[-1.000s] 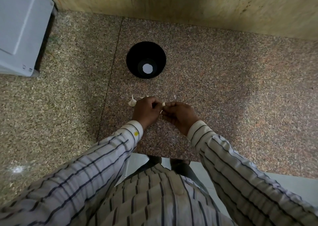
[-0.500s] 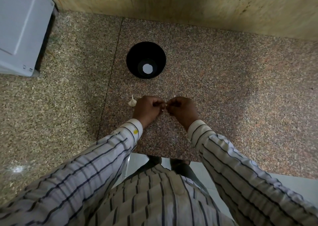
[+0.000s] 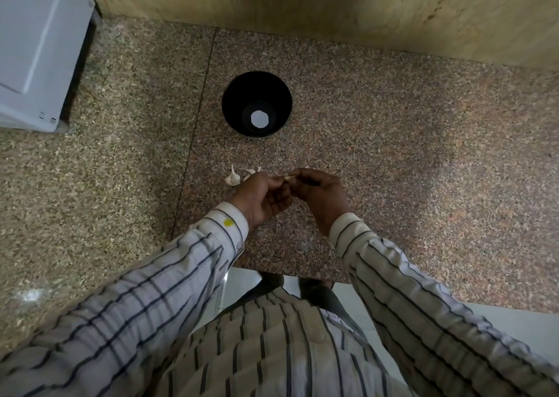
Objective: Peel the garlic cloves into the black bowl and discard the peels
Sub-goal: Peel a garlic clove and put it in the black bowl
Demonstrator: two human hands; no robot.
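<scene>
A black bowl [image 3: 230,106] with a white spot on its bottom stands on the granite counter, beyond my hands. My left hand [image 3: 260,198] and my right hand [image 3: 320,194] meet fingertip to fingertip above the counter and pinch one small garlic clove [image 3: 286,178] between them. Only a pale sliver of that clove shows. A garlic bulb piece [image 3: 232,179] and some loose cloves or peel bits [image 3: 250,172] lie on the counter just left of and behind my left hand, partly hidden by it.
A white appliance [image 3: 36,48] stands at the far left. A yellowish stone wall [image 3: 332,9] runs along the back. The counter's front edge [image 3: 302,278] is near my body, with pale floor below it.
My hands have lifted slightly and turned, so the palm of my left hand now shows. More garlic pieces show behind the left hand. The bowl has not moved.
</scene>
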